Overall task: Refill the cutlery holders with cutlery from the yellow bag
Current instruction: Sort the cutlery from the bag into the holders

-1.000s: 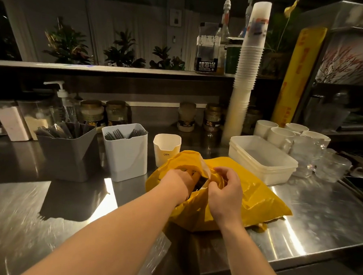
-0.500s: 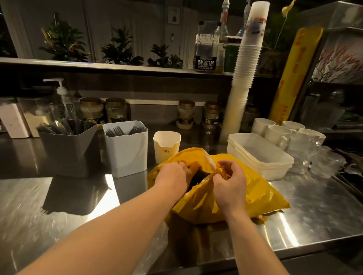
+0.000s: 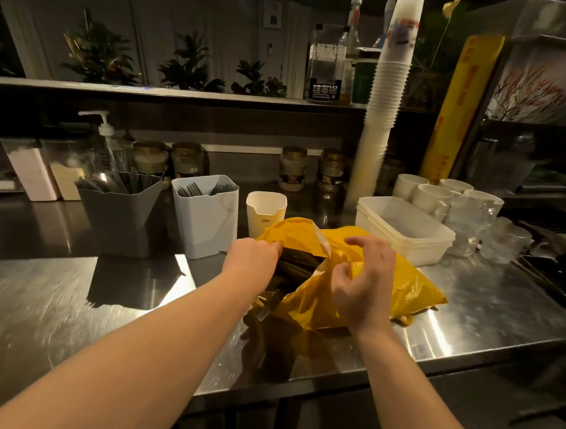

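Two hands at bag [image 3: 402, 286], centre frame: left hand [image 3: 251, 262] pinches mouth edge; right hand [image 3: 363, 281] half-curled over plastic, grip unclear. Bag thin, floppy, slippery; cutlery [image 3: 298, 264] inside looks light, stiff. Take it bunched by handles.

Pretty dim, warm yellowish light overall. Bright glare streaks on the steel counter [image 3: 41, 300], and the grey holder [image 3: 117, 218] throws a hard dark shadow forward. Wide-angle bend at the edges, background murky and soft
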Demonstrator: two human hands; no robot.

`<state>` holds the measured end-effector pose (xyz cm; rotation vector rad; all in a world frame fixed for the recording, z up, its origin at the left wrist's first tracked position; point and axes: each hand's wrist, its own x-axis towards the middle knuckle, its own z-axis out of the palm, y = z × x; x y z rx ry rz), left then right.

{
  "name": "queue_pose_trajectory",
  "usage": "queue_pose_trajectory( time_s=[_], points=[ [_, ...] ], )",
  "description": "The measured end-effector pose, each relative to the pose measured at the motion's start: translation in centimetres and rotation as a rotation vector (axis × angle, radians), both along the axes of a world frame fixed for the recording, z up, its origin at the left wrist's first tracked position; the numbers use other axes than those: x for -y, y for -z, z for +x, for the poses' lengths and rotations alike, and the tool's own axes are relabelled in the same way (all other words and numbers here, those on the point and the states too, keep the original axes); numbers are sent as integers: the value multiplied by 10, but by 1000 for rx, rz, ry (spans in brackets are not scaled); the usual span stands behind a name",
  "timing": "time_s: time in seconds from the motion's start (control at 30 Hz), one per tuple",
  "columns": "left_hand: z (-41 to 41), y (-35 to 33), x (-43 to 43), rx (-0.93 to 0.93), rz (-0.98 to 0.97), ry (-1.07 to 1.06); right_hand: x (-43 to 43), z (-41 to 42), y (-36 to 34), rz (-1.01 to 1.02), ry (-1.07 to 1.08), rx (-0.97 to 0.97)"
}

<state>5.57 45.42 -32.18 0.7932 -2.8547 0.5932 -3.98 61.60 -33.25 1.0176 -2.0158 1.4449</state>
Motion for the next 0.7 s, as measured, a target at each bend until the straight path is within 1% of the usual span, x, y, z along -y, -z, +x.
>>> queue_pose_trajectory(
  time_s=[0.03, 0.07, 0.1, 0.17, 0.2, 0.27, 0.33, 0.4, 0.47, 0.5, 0.6, 0.63, 0.7],
  points=[
    [1, -1, 0, 9, -17, 7, -6, 6, -2, 30, -61, -100],
    [1, -3, 0, 20, -25, 14, -9, 13, -4, 109, -160, -158],
    [1, -5, 2, 37, -24, 18, -10, 22, -7, 231, -270, -181],
    [1, -10, 5, 81, 23, 3, -1, 37, -13, 534, -417, -143],
    [1, -11, 7, 98, 54, -10, 9, 41, -16, 670, -427, -104],
    [3, -11, 9, 97, 72, -22, 31, 37, -27, 883, -348, -41],
    [7, -9, 10, 75, 71, -33, 50, 28, -36, 1071, -281, -42],
    [9, -10, 12, 78, 58, -26, 66, 22, -38, 1234, -268, -65],
    [10, -13, 15, 101, 50, -36, 79, 22, -33, 1327, -258, -114],
    [10, -15, 16, 109, 59, -44, 85, 22, -31, 1328, -255, -138],
    [12, -18, 19, 101, 111, -47, 105, 14, -19, 1231, -266, -154],
    [12, -19, 19, 109, 118, -40, 109, 11, -16, 1226, -260, -175],
    [12, -21, 21, 154, 167, -31, 116, 6, -9, 1280, -235, -250]
  ],
)
